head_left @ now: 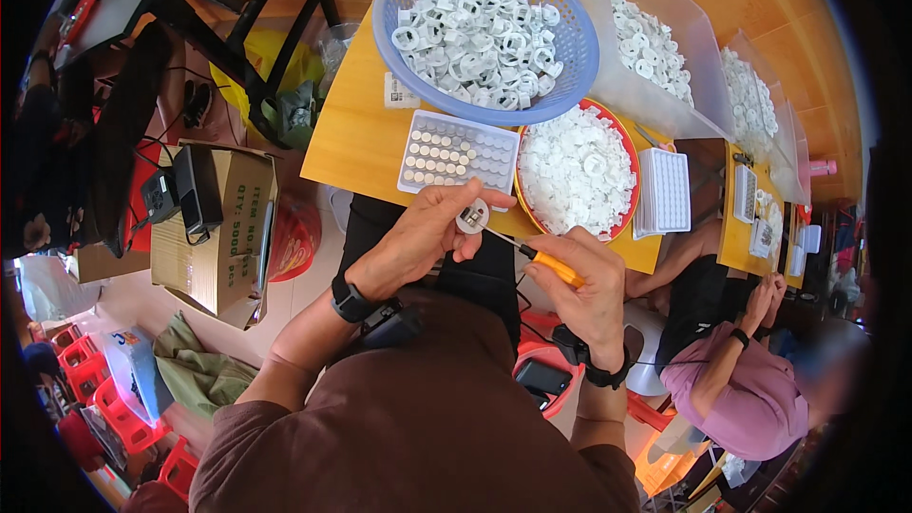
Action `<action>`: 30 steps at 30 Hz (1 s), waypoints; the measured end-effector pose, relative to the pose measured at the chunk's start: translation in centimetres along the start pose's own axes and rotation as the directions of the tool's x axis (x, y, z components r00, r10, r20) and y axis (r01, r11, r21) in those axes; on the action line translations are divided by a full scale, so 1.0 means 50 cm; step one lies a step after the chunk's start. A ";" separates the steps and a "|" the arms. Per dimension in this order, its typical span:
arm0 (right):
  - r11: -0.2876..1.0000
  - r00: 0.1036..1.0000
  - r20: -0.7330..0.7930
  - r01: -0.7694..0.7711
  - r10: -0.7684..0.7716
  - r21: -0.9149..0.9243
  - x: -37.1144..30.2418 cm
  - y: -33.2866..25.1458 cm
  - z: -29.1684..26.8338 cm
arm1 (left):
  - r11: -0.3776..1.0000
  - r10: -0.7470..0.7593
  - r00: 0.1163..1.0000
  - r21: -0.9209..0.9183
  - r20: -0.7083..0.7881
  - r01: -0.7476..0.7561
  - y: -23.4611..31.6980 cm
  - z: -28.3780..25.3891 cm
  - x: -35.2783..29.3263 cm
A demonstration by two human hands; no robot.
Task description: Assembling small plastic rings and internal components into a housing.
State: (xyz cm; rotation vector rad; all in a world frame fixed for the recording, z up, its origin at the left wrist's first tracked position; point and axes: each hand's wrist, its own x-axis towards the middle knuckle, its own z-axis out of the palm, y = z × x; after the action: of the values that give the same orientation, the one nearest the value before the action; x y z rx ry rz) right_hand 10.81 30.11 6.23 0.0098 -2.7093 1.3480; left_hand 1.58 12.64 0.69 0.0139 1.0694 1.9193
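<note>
Blue plastic basket of white rings (pixel 570 47) at the back of the wooden bench (pixel 356 133), white compartment tray (pixel 458 154) before it, red-rimmed round tray of white discs (pixel 624 147) right of that tray, cardboard box (pixel 220 228) on the floor, left of the bench.

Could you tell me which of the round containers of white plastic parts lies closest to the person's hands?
The red-rimmed bowl heaped with white parts, just beyond the right hand; the blue basket sits farther back.

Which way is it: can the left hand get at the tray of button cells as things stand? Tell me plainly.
Probably yes. The tray lies uncovered just beyond the left hand, with nothing between them. But that hand holds a small round part, so its fingers are busy.
</note>
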 end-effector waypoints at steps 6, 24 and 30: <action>0.999 1.000 -0.023 0.009 -0.010 -0.040 -0.001 -0.003 0.006 | 0.993 0.050 0.998 0.112 -0.047 -0.044 -0.002 -0.002 0.003; 0.981 0.989 0.096 0.124 -0.110 -0.152 0.008 0.011 0.003 | 0.874 0.223 0.973 0.455 -0.062 -0.171 -0.018 0.003 0.003; 0.937 0.978 0.101 0.202 -0.180 -0.284 0.002 -0.012 0.022 | 0.862 0.249 0.964 0.475 -0.093 -0.177 -0.025 0.007 0.013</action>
State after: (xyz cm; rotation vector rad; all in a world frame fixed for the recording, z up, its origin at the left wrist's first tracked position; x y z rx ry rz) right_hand 10.61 28.89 6.05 0.2950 -2.8526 0.9022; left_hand 2.20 13.58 -0.20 0.2703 1.6741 1.8313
